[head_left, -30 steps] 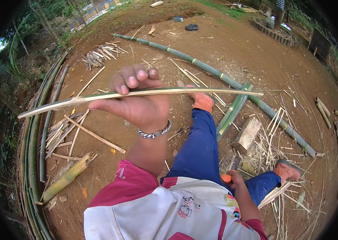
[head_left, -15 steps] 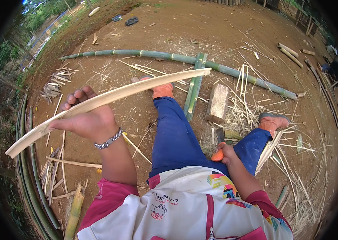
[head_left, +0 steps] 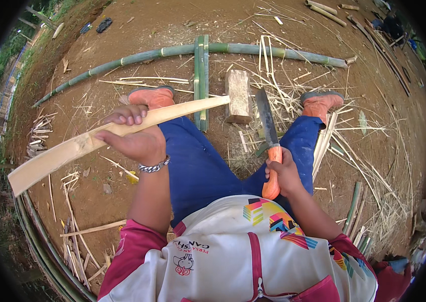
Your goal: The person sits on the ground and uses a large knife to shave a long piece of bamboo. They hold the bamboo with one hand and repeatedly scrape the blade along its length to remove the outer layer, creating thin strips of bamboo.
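Note:
A long pale split bamboo strip (head_left: 79, 142) lies across my left hand (head_left: 135, 136), which grips it with the fingers curled over one edge and the thumb on its face. Its broad end points to the lower left; the narrow end reaches toward the wooden block (head_left: 238, 95) between my feet. My right hand (head_left: 285, 173) is closed round the orange handle of a machete (head_left: 267, 118). The dark blade points up and away, beside the block, apart from the strip.
Green split bamboo pieces (head_left: 201, 83) lie across a long green bamboo pole (head_left: 172, 51) beyond my feet. Thin bamboo slivers (head_left: 366, 166) litter the ground at right, with more strips (head_left: 75, 246) at lower left. Bamboo poles (head_left: 41, 241) run along the left edge.
My left fingers have closed over the bamboo strip, and its face has turned. My right hand has raised the machete, so its blade shows plainly. The view has shifted to the right.

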### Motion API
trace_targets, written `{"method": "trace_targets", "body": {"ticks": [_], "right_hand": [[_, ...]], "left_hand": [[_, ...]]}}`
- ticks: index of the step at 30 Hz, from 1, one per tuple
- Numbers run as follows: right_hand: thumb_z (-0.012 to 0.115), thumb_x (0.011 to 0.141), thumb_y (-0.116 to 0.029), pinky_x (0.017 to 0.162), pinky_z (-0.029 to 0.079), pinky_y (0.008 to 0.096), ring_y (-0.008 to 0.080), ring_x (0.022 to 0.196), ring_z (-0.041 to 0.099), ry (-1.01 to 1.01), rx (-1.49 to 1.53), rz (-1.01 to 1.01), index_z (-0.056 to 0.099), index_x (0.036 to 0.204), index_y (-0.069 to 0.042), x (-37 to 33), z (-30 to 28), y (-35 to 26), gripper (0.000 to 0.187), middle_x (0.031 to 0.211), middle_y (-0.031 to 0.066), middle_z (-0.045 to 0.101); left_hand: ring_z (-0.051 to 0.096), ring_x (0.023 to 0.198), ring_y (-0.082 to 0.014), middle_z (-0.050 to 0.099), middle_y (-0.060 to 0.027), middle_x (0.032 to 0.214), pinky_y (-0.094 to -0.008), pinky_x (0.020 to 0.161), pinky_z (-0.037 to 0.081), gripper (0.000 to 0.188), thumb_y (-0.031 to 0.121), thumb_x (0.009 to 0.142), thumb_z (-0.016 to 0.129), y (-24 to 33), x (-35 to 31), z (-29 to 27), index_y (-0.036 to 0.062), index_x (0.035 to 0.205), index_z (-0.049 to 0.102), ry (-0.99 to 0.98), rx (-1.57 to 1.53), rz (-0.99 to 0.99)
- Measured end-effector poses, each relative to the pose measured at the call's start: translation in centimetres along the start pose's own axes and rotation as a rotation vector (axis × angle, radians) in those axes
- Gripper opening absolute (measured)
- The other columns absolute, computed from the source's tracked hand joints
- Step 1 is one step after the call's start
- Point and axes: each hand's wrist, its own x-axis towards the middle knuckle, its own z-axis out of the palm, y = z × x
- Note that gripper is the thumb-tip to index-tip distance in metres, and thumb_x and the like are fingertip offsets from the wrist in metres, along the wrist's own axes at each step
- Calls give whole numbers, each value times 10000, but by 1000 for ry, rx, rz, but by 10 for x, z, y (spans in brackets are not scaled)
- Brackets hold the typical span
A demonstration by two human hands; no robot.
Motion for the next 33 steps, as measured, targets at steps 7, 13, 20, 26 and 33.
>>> {"method": "trace_targets", "body": {"ticks": [7,13,20,26,33], "right_hand": [[666,940,-161,527,496,304,140,573,558,-70,93,207,517,1069,-41,55,-8,-17,230,730,28,542],[736,883,-215,606,501,335,187,649,630,9,-353,-41,541,1092,-4,73,3,-4,355,793,103,620],[740,832,-252,797,502,447,402,895,659,38,-757,-90,573,1093,1,103,11,-14,400,914,228,660],[741,847,-240,805,518,458,420,912,668,-95,-849,-117,583,1144,-35,117,19,-15,393,927,231,673],[713,805,-151,734,539,504,412,822,677,-220,-1080,-330,596,1099,-85,114,41,-46,323,876,192,689]], "left_hand": [[435,634,-137,413,4,713,-309,657,404,544,650,982,459,-103,-32,14,136,807,440,-147,53,-19],[430,687,-139,405,-12,780,-320,693,405,505,602,991,499,-136,-47,9,120,867,413,-314,135,-37],[430,668,-126,419,7,754,-297,656,380,564,687,976,421,-123,-50,32,136,854,434,-405,227,6],[353,575,-117,373,16,665,-291,567,299,556,677,977,426,-116,-59,15,138,838,418,-671,88,1],[284,479,-122,353,19,613,-302,445,197,560,626,984,476,-116,-81,26,123,755,386,-652,132,83]]}}
